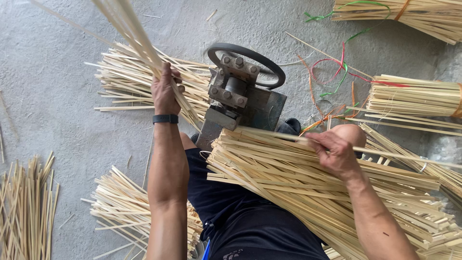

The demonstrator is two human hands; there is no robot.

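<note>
Pinching one bamboo strip (385, 153) in your right hand (335, 153), keep it level toward the machine (240, 94) while your left hand (164, 90) clamps the finished bunch (130, 29).

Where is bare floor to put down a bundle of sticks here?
Bare floor lies far left, between the upper stick pile and the lower pile. More lies at top, above the machine. The right is crowded: bundles, strings, and sticks across the lap.

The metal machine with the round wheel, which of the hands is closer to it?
Left. The left hand grips a bunch of bamboo strips just beside the machine. The right hand pinches a single strip farther off, over the lap pile.
</note>
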